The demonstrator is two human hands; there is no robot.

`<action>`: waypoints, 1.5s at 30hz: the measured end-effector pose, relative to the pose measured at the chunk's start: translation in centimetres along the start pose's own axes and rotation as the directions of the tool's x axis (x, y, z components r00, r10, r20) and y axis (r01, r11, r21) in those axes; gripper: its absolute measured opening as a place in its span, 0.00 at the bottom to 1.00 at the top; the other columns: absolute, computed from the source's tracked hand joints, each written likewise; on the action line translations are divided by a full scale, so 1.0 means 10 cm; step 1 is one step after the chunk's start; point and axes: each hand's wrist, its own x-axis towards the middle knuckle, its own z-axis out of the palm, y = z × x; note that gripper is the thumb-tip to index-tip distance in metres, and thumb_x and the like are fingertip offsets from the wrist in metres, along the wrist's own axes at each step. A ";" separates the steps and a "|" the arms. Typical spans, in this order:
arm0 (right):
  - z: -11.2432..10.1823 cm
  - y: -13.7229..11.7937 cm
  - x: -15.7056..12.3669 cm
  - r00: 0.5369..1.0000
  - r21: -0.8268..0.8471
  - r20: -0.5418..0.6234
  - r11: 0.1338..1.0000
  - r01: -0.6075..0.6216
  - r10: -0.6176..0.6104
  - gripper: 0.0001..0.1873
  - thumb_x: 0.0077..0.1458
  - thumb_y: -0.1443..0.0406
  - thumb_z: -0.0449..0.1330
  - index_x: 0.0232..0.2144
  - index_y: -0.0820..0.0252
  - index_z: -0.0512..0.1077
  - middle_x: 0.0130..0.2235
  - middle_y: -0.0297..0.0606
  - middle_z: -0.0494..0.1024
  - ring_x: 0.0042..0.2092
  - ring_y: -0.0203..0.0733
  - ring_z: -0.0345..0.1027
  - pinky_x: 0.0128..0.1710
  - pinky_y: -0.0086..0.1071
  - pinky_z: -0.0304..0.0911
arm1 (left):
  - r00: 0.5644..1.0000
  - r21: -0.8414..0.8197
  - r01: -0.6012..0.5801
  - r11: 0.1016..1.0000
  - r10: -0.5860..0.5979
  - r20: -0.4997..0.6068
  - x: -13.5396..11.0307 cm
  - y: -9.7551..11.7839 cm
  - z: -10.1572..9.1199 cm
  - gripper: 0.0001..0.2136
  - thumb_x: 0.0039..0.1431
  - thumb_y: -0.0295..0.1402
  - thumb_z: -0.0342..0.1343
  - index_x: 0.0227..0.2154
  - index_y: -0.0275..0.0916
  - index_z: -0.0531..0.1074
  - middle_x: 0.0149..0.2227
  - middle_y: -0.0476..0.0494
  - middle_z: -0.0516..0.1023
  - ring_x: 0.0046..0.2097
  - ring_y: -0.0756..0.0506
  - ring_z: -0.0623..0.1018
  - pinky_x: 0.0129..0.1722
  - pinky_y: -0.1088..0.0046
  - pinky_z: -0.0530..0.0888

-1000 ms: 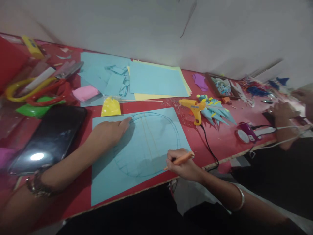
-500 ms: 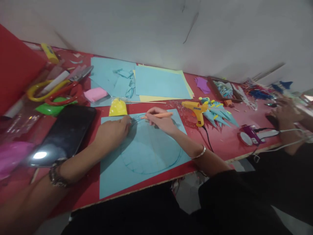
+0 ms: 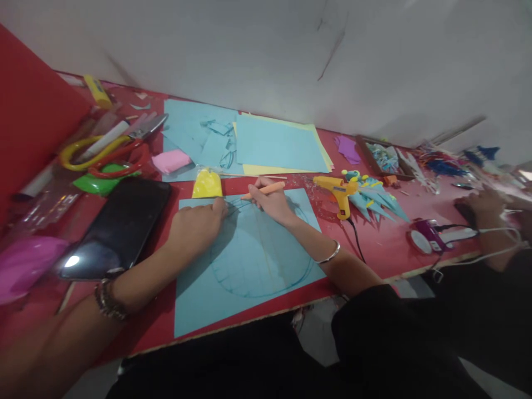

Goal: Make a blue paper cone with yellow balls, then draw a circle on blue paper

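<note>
A sheet of light blue paper (image 3: pixel 249 249) lies before me with a large circle drawn on it in darker blue, short strokes along its edge. My right hand (image 3: pixel 269 200) pinches an orange pen (image 3: pixel 266 190), its tip at the circle's upper edge. On the sheet's upper left rests my left hand (image 3: pixel 199 224), fingers curled under; what they hold, if anything, is hidden. A bit of the drawn line lies between both hands. Just behind the left hand is a yellow packet (image 3: pixel 207 183).
On the left lie a black phone (image 3: pixel 118 227), scissors (image 3: pixel 137 149) and a pink packet (image 3: pixel 171 160). Behind are blue sheets (image 3: pixel 278 141). A yellow glue gun (image 3: pixel 338 194) lies right, near blue paper spikes (image 3: pixel 374 199) and a purple device (image 3: pixel 430 235). Another person's hand (image 3: pixel 486 202) is far right.
The view has shifted slightly, so most things appear further right. The orange pen is tilted more steeply, its tip still near the circle's upper edge. My left hand stays on the sheet.
</note>
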 end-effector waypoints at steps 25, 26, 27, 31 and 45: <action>-0.07 -0.23 -0.51 0.989 -0.002 0.090 0.993 -0.114 0.114 0.16 0.48 0.60 0.55 0.16 0.58 0.54 0.18 0.26 0.56 0.21 0.30 0.57 0.20 0.25 0.54 | 1.000 0.056 -0.019 0.998 0.019 0.001 -0.01 -0.01 -0.01 0.21 0.62 0.36 0.32 0.54 0.38 0.61 0.30 0.33 0.78 0.31 0.36 0.77 0.25 0.67 0.65; -0.08 -0.24 -0.56 0.988 -0.007 0.097 0.993 -0.121 0.121 0.16 0.48 0.60 0.55 0.16 0.58 0.54 0.18 0.26 0.57 0.21 0.30 0.57 0.20 0.25 0.53 | 1.000 0.058 -0.012 0.998 0.012 0.008 -0.01 -0.01 -0.01 0.21 0.62 0.36 0.32 0.54 0.38 0.61 0.30 0.33 0.78 0.32 0.37 0.77 0.26 0.67 0.66; -0.10 -0.26 -0.60 0.987 -0.016 0.101 0.992 -0.125 0.126 0.16 0.49 0.60 0.55 0.16 0.58 0.54 0.18 0.27 0.57 0.21 0.30 0.57 0.20 0.25 0.53 | 1.000 0.057 -0.018 0.998 0.017 0.009 0.00 -0.01 -0.01 0.22 0.62 0.36 0.32 0.54 0.38 0.61 0.31 0.33 0.78 0.32 0.36 0.77 0.26 0.67 0.66; -0.14 -0.32 -0.80 0.981 -0.102 0.128 0.986 -0.136 0.148 0.17 0.50 0.60 0.54 0.16 0.58 0.55 0.17 0.28 0.57 0.21 0.30 0.58 0.19 0.24 0.51 | 0.999 0.047 -0.036 0.998 0.037 -0.011 0.01 -0.02 0.03 0.22 0.62 0.36 0.31 0.54 0.37 0.61 0.31 0.31 0.78 0.31 0.35 0.77 0.25 0.66 0.66; -0.22 -0.49 -1.27 0.909 -0.147 0.312 0.960 -0.239 0.275 0.14 0.46 0.64 0.55 0.15 0.58 0.55 0.17 0.28 0.59 0.20 0.29 0.57 0.19 0.23 0.52 | 1.000 0.032 -0.006 0.999 0.006 0.012 0.00 -0.02 0.00 0.23 0.62 0.38 0.30 0.54 0.40 0.61 0.30 0.36 0.78 0.31 0.38 0.76 0.27 0.68 0.64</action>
